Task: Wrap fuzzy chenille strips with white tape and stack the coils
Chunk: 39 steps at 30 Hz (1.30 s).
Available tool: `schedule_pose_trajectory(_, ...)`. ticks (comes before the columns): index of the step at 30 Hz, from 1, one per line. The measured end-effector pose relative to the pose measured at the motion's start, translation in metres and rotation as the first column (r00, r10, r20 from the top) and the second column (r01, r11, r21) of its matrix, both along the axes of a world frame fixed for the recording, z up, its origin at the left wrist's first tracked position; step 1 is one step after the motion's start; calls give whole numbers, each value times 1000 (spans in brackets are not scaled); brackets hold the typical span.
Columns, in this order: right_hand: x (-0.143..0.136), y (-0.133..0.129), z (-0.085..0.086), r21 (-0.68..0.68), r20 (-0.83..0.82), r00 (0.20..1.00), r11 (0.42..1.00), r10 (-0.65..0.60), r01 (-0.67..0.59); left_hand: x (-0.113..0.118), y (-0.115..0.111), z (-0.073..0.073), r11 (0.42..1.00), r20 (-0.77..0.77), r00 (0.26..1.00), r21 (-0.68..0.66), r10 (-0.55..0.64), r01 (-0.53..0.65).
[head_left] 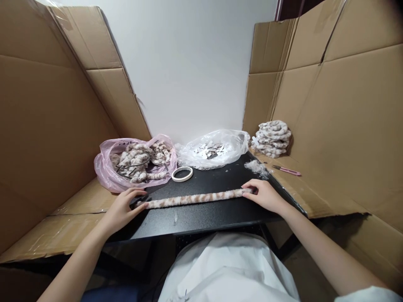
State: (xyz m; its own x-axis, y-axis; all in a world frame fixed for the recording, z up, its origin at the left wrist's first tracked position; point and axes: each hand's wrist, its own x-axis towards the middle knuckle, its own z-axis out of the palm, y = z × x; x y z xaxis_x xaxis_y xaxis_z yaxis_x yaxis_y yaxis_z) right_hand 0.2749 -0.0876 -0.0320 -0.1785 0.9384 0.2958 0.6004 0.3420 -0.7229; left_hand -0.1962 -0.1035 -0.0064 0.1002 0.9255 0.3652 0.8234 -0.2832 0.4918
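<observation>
A long fuzzy strip [195, 199], white with brown patches, lies stretched across the black table in front of me. My left hand [127, 209] grips its left end, where something dark shows between thumb and fingers. The strip's right end is pinched in my right hand [262, 195]. Between the two hands the strip runs nearly straight, the right end a little farther from me. What exactly lies under the fingertips at each end is partly hidden.
A pink plastic bag [105, 161] holds more fuzzy strips, and a clear bag [236, 147] holds small metal and white pieces. Nearby lie a tape roll [182, 174], loose fluff [258, 168], a pink cutter [288, 170] and bundled strips [273, 139]. Cardboard walls [352, 126] stand on both sides.
</observation>
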Motion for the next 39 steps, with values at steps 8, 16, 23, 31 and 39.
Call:
schedule_pose_trajectory(8,-125,-37,13,141,397,850,892,345,-428,131,-28,-21,932,-380,852,-94,-359,351)
schedule_pose_trajectory(16,-120,-23,-5,-104,488,811,944,323,-313,101,-28,-39,956,-445,849,-189,-286,224)
schedule_pose_trajectory(23,-46,-26,-12,-76,553,819,988,155,-136,39,-53,-40,966,-491,870,-200,47,-165)
schedule_pose_trajectory(31,-17,-25,-19,-38,566,820,997,83,-74,46,-57,-45,951,-493,858,-174,142,-257)
schedule_pose_trajectory(39,13,-2,24,397,218,960,915,-174,76,117,-34,16,974,-434,892,121,-122,192)
